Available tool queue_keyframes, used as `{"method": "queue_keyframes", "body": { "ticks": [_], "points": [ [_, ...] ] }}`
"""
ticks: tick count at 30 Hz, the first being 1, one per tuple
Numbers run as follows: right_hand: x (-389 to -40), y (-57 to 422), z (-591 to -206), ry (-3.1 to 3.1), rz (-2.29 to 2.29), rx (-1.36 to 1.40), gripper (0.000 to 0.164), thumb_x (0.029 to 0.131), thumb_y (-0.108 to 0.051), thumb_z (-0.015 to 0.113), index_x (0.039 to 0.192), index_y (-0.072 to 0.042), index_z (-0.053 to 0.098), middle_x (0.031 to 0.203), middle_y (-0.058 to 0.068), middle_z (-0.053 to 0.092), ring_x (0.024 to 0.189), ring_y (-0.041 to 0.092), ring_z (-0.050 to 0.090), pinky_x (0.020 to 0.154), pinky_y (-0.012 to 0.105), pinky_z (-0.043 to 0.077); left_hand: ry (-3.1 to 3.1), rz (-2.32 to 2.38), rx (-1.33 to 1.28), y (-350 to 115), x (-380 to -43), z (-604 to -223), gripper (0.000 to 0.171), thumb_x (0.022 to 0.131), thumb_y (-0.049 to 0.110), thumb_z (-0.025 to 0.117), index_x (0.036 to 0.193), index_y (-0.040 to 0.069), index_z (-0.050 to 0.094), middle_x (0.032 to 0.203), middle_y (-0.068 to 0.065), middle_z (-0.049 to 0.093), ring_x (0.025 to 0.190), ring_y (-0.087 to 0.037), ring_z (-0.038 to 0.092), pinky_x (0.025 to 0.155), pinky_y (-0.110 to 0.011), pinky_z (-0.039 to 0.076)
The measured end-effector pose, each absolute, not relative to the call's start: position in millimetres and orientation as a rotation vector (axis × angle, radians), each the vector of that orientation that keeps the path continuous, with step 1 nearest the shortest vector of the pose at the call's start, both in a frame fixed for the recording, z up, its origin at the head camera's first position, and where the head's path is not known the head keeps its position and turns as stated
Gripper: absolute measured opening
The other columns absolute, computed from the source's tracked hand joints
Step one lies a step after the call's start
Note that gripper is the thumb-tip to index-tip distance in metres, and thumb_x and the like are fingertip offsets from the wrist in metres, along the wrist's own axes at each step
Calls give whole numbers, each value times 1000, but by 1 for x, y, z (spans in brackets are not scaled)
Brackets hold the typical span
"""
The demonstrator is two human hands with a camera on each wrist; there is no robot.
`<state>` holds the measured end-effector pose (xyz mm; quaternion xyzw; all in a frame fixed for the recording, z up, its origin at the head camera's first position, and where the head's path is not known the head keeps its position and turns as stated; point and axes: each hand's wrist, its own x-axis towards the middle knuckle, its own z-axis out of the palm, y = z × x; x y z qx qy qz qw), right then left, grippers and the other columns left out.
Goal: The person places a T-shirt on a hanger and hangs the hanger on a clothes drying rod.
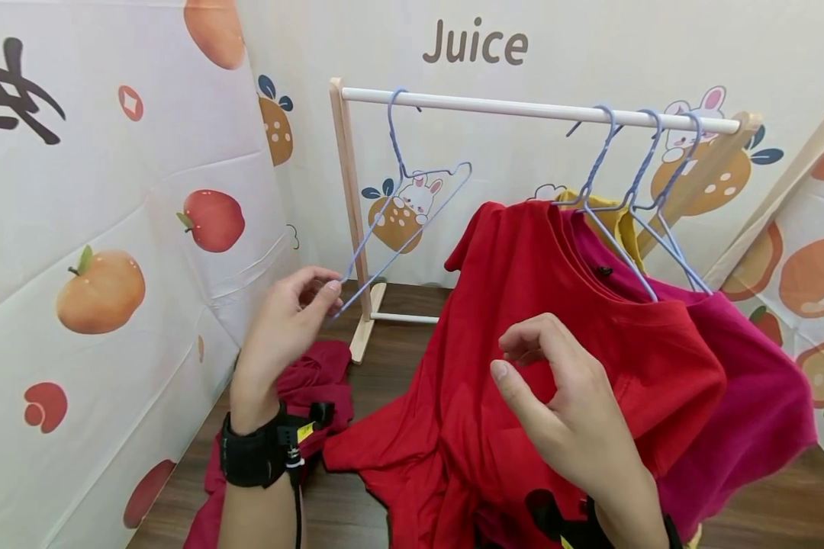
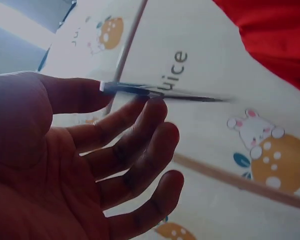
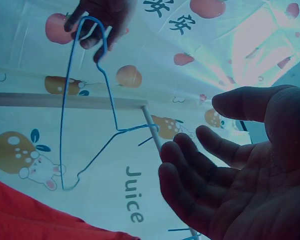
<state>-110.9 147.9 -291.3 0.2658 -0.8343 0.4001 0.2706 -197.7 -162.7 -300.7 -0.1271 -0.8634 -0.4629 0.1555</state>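
An empty blue wire hanger [image 1: 394, 141] hooks over the left part of the rack's white rail [image 1: 494, 105]. My left hand [image 1: 284, 324] pinches its near end between thumb and fingers; the left wrist view shows the hanger [image 2: 134, 90] edge-on and blurred at the thumb tip. My right hand [image 1: 566, 396] is held in the air before a red T-shirt [image 1: 515, 305], fingers loosely bent and holding nothing. In the right wrist view this hand [image 3: 245, 180] has an empty palm. The red T-shirt hangs on a blue hanger at the right, its lower part draping toward me.
Behind the red shirt hang a magenta shirt [image 1: 748, 366] and a yellow garment [image 1: 628, 225]. A dark red garment [image 1: 319, 381] lies crumpled on the wood-look surface [image 1: 405, 347], below my left hand. Printed fabric walls [image 1: 137, 191] stand behind and at both sides.
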Motion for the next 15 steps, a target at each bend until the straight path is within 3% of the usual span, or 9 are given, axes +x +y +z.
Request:
{"method": "queue_keyframes", "body": {
  "ticks": [7, 15],
  "points": [
    [-123, 149, -297, -2470, 1112, 640, 24, 100, -17, 65, 124, -18, 60, 113, -10, 65, 98, 6, 62, 84, 25, 54, -2524, -1384, -634, -139, -194, -298, 22, 105, 18, 56, 121, 10, 69, 95, -6, 72, 86, -16, 67, 82, -36, 55],
    [-139, 132, -309, -2522, 1286, 695, 44, 102, -27, 63, 142, -17, 48, 135, -5, 58, 104, 11, 64, 87, 32, 57, -2429, -1374, -863, -107, -191, -301, 19, 102, 16, 62, 118, 10, 69, 93, 0, 70, 84, -12, 64, 76, -33, 57]
  ]
}}
